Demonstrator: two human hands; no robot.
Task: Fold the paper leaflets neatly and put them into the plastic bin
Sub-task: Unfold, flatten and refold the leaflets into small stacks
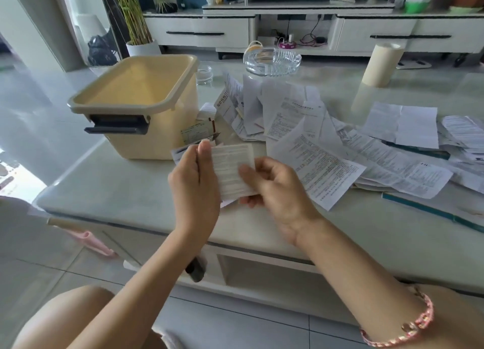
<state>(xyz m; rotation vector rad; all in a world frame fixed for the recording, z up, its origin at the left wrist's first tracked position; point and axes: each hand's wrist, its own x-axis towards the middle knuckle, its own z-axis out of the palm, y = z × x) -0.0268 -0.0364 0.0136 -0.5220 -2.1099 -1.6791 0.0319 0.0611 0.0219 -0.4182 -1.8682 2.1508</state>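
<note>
One leaflet (233,168) is up over the desk (117,191), left hand (195,183) and right hand (275,189) fingers (204,155) clamped on its nine and three o'clock edges; it looks thin, light and floppy, so hold the edges; bin (162,128) at ten o'clock.

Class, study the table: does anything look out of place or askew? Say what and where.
Yes: the unfolded leaflets lie strewn crookedly, overlapping, across the table right of the plastic bin. The left hand and right hand pinch one small leaflet.
</note>
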